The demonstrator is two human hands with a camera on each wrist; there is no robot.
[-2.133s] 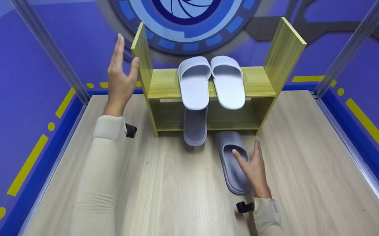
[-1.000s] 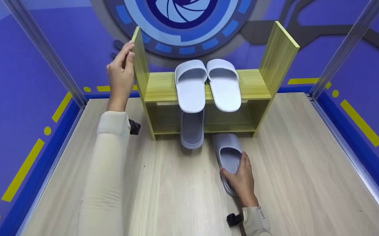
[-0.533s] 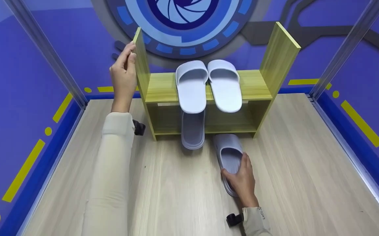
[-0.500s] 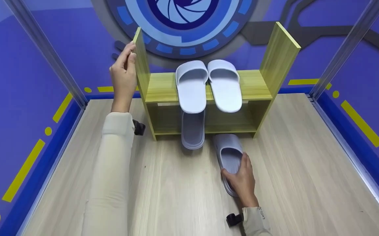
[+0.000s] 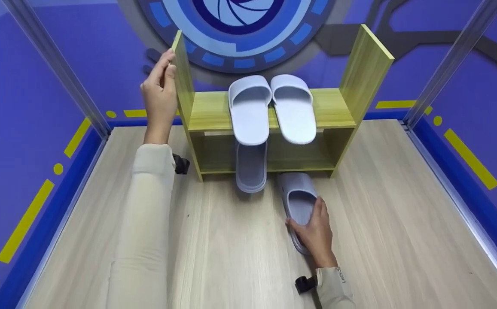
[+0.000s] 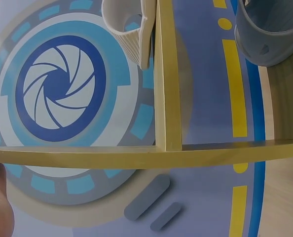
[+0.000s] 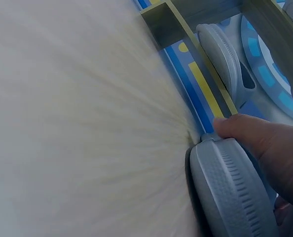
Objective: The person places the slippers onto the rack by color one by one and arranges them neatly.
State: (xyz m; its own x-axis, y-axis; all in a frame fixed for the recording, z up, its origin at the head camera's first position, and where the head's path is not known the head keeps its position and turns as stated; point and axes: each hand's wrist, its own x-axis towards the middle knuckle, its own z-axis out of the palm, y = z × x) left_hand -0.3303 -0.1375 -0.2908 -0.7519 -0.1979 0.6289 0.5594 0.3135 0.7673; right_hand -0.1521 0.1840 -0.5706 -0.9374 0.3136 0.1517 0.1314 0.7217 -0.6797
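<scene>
My right hand (image 5: 317, 229) grips a grey slide slipper (image 5: 296, 183) by its sides near the heel, thumb on the left and fingers on the right. The slipper lies on the wooden floor, toe toward the rack. In the right wrist view the thumb (image 7: 245, 129) lies over the side of this slipper (image 7: 230, 190). My left hand (image 5: 160, 101) touches the outer face of the left side panel (image 5: 184, 77) of a yellow-green wooden shoe rack (image 5: 209, 124). Its fingers are fairly straight, and in the left wrist view only a fingertip area shows at the panel edge (image 6: 112, 159).
Two white slide slippers, left (image 5: 250, 124) and right (image 5: 295, 122), sit on the upper shelf, heels overhanging. A second grey slipper (image 5: 251, 171) stands on the lower shelf, heel sticking out. The rack's right side panel (image 5: 366, 73) rises opposite; blue-purple walls enclose the floor.
My right hand came from spread over the grey slipper to gripping its sides. My left hand moved from beside the side panel to touching it. Over the last second both have stayed nearly still.
</scene>
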